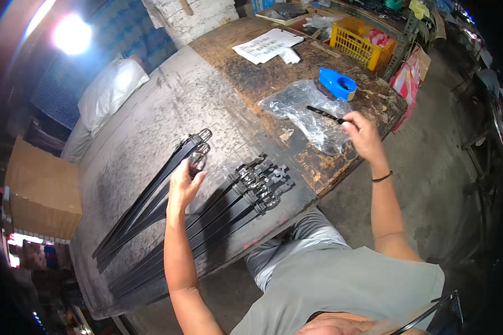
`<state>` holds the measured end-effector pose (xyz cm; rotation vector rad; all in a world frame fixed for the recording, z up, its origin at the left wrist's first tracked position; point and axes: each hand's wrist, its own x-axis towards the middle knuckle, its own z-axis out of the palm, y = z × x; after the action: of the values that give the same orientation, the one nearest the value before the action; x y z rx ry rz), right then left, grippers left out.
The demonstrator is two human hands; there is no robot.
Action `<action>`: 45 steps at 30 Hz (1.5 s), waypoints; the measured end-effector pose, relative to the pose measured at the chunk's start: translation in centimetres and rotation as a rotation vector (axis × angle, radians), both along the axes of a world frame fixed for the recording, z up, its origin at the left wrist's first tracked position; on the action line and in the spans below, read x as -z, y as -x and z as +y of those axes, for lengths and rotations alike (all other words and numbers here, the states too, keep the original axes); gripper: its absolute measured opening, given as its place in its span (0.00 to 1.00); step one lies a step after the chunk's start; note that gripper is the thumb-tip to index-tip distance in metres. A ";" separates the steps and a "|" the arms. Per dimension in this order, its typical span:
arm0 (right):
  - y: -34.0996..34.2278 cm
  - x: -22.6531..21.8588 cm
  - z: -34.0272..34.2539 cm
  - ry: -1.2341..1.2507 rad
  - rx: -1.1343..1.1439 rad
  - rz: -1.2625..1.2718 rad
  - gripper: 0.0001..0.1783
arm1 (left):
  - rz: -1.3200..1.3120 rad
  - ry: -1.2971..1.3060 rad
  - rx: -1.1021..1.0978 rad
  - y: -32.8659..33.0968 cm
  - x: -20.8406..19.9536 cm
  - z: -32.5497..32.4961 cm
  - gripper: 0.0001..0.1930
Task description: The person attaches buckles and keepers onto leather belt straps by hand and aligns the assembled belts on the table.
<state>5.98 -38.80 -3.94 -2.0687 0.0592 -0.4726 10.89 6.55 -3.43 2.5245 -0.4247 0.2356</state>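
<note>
My left hand (184, 184) is closed around the buckle end of a black strap (153, 209) on the table's left part. Other black straps with shiny metal buckles (198, 146) lie beside it, fanned toward the left edge. A second group of straps, with buckles (260, 184) clustered together, lies nearer to me. My right hand (364, 137) pinches one end of a thin, dark notched piece (324, 114) whose exact kind I cannot make out. That piece is over a crumpled clear plastic bag (304, 109) on the brown part of the table.
Beyond the bag sits a blue tape dispenser (337, 84). Printed papers (268, 44) lie farther back, near a yellow crate (356, 43). A cardboard box (42, 190) stands off the table's left edge, and a white sack (112, 92) leans at the far left.
</note>
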 end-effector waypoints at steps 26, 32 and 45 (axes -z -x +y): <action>4.9 -3.1 17.1 0.062 -0.470 -0.474 0.14 | 0.422 0.377 0.123 10.7 -5.5 -10.0 0.12; 4.9 -4.1 16.8 -0.046 -0.488 -0.282 0.10 | 0.236 0.410 0.034 11.6 -6.3 -10.3 0.09; 5.8 -2.7 18.9 0.092 -0.453 -0.415 0.09 | 0.107 0.365 0.080 11.2 -4.9 -10.5 0.12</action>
<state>0.21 -19.92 -1.23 -1.9519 -0.6719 -0.6139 -0.31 -3.95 1.45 2.1472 -0.3995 0.1319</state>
